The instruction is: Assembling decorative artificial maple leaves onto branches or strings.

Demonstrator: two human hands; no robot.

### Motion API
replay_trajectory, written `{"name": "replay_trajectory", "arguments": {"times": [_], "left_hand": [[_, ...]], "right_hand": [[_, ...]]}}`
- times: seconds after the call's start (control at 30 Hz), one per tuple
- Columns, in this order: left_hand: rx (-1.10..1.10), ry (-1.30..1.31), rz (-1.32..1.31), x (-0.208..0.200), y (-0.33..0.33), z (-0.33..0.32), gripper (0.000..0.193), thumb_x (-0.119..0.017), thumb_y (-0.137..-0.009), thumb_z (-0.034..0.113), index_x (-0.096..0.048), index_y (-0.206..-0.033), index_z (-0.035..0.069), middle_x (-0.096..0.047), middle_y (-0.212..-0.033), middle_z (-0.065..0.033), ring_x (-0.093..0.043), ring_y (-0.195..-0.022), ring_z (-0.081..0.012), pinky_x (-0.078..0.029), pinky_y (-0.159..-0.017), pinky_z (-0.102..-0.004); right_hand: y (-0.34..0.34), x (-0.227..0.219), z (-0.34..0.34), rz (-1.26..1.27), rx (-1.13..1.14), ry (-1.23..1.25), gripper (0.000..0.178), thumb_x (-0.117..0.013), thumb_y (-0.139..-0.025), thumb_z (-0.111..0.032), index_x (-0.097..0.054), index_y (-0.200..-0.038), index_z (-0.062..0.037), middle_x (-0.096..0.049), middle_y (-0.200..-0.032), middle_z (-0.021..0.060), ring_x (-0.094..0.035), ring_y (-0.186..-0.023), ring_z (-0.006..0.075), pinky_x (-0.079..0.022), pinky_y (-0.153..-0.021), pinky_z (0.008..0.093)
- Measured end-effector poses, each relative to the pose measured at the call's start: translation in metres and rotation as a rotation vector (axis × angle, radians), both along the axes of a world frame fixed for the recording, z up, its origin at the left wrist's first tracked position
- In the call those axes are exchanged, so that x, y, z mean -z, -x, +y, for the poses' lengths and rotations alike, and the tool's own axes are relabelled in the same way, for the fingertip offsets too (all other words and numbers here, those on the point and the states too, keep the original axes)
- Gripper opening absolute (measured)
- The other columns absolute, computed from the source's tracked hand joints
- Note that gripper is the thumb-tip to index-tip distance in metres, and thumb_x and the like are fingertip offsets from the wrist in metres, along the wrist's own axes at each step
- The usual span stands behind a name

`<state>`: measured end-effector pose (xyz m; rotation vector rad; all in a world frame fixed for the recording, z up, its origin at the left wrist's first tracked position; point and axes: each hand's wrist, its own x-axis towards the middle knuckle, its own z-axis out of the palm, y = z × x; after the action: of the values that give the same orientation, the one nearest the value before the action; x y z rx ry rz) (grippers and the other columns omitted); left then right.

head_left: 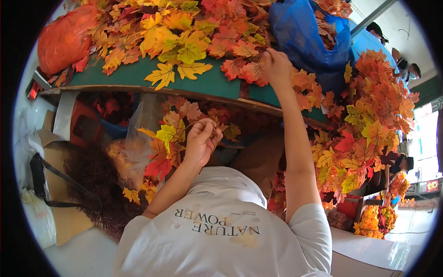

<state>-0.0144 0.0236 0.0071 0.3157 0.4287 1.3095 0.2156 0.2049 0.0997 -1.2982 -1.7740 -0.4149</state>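
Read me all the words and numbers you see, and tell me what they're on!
White shirt: large dark letters, upside down in this view, with smaller print nearby; I won't copy the words.
Pale plastic bag, left: faint marks, too blurred to read.
Small red patch, far right: any marks are too small to read.

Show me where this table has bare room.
Bare green tabletop shows in a strip along the front left, between the red bag and yellow leaves. A smaller patch lies between those and the red leaves near the right hand. The back is crowded with heaped leaves, the right by the blue bag.
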Motion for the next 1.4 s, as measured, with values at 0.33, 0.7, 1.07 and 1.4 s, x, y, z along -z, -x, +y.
{"name": "replay_trajectory", "arguments": {"times": [0.33,0.7,1.07,1.4], "left_hand": [[0.083,-0.003,0.167,-0.006,0.005,-0.001,0.022,-0.054,-0.090,0.005,-0.053,-0.111,0.008,-0.058,-0.095,-0.0015,-0.055,-0.077,-0.0116,-0.048,-0.063,-0.0234],[0.074,-0.129,0.290,-0.024,-0.003,-0.003,0.030,-0.058,-0.087,0.005,-0.054,-0.116,0.007,-0.059,-0.093,-0.0003,-0.055,-0.072,-0.0105,-0.044,-0.056,-0.0214],[0.141,-0.197,0.445,-0.035,-0.026,-0.019,0.043,-0.061,-0.083,0.003,-0.047,-0.123,0.000,-0.058,-0.077,-0.0022,-0.058,-0.064,-0.0100,-0.049,-0.053,-0.0213],[0.059,-0.159,0.398,-0.036,-0.018,-0.029,0.041,-0.062,-0.079,-0.003,-0.049,-0.119,-0.004,-0.058,-0.073,-0.0038,-0.058,-0.063,-0.0117,-0.047,-0.049,-0.0218]], "right_hand": [[-0.001,0.004,0.027,-0.156,0.211,0.242,0.016,-0.058,-0.076,-0.015,-0.063,-0.070,-0.0009,-0.062,-0.074,0.0186,-0.061,-0.075,0.0323,-0.051,-0.067,0.0416],[-0.010,-0.014,-0.066,1.327,-0.648,0.294,0.012,-0.061,-0.084,-0.008,-0.061,-0.084,0.0036,-0.063,-0.077,0.0082,-0.063,-0.073,0.0157,-0.053,-0.066,0.0274],[0.075,0.068,-0.212,1.819,-0.566,0.552,0.013,-0.063,-0.085,-0.007,-0.065,-0.094,0.0014,-0.064,-0.087,0.0051,-0.061,-0.077,0.0110,-0.051,-0.068,0.0227],[0.091,0.068,-0.222,1.976,-0.514,0.708,0.019,-0.062,-0.085,-0.008,-0.059,-0.103,-0.0004,-0.066,-0.091,0.0097,-0.064,-0.074,0.0147,-0.053,-0.060,0.0249]]}}
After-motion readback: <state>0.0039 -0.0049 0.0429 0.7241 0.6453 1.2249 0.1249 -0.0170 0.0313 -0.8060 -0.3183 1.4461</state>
